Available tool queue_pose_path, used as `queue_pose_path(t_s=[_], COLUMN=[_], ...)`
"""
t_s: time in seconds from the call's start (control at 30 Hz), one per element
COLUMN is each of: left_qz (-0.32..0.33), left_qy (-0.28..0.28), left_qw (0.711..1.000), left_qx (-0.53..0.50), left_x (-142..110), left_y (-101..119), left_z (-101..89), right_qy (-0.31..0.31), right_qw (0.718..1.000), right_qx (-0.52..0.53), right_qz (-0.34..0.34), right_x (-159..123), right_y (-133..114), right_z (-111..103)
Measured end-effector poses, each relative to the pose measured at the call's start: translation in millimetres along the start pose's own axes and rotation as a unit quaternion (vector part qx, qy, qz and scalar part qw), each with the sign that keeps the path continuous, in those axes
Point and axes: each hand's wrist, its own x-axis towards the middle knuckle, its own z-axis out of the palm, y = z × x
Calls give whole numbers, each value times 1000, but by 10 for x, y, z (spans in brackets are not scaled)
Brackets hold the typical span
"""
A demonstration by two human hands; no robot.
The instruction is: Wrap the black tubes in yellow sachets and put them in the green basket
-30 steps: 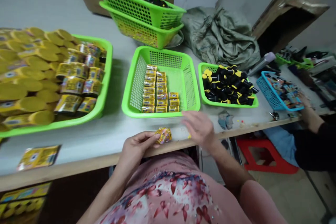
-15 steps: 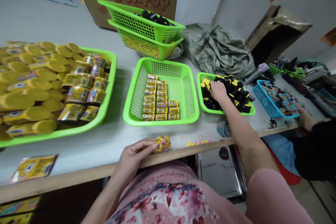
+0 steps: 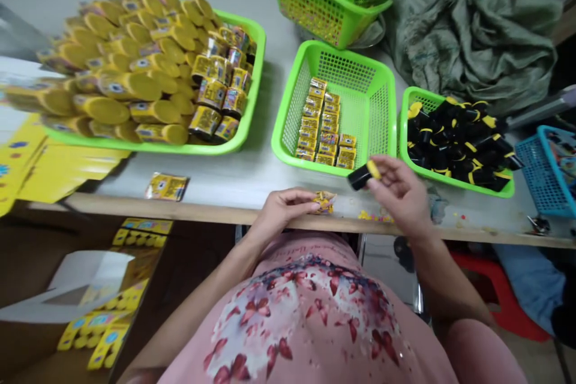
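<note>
My left hand (image 3: 288,209) pinches a small shiny yellow printed wrapper (image 3: 324,202) at the table's front edge. In my right hand (image 3: 402,194), between thumb and fingers, is a small black cylinder with a yellow end (image 3: 360,177); it is tilted above the table, in front of the middle green basket (image 3: 378,114). That basket holds rows of small yellow wrapped pieces (image 3: 330,126). To the right, another green basket (image 3: 411,153) is heaped with black-and-yellow cylinders (image 3: 454,138) like the one I hold. A flat stack of yellow wrappers (image 3: 166,186) lies on the table at left.
A large green basket (image 3: 252,102) at left is piled with yellow round-ended packs (image 3: 148,78). Stacked green baskets (image 3: 333,12) and a grey cloth (image 3: 477,30) stand behind. Small yellow and pink bits (image 3: 373,216) lie near the edge. A blue basket (image 3: 537,162) is at far right.
My right hand has come out of the right-hand green basket with a black cylinder and moved left toward my left hand. My left hand still holds the wrapper. The view has swung left and down.
</note>
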Motion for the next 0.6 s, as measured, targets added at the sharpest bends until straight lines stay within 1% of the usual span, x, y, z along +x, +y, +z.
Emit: queue_pose_path(t_s=[0.07, 0.13, 0.2, 0.27, 0.4, 0.47, 0.6], left_qz=[3, 11, 21, 31, 39, 42, 68], left_qy=[-17, -32, -35, -30, -27, -34, -48], left_qw=[1000, 999, 999, 999, 999, 998, 996], left_qx=[3, 9, 12, 11, 9, 10, 29], left_x=[-16, -29, -32, -27, -13, -13, -18], left_y=[15, 24, 19, 0, -36, -41, -29], left_z=[1, -1, -5, -9, -15, -16, -18], right_qy=[-48, -64, -59, -47, -39, -37, -14], right_qw=[996, 991, 988, 987, 986, 985, 980], right_qx=[53, 77, 91, 100, 108, 113, 142], right_qz=[50, 87, 106, 113, 120, 127, 138], right_x=[-173, -226, -221, -211, -234, -255, -282], right_y=[-10, 50, 123, 174, 210, 223, 259], right_z=[246, 367, 390, 369, 348, 373, 456])
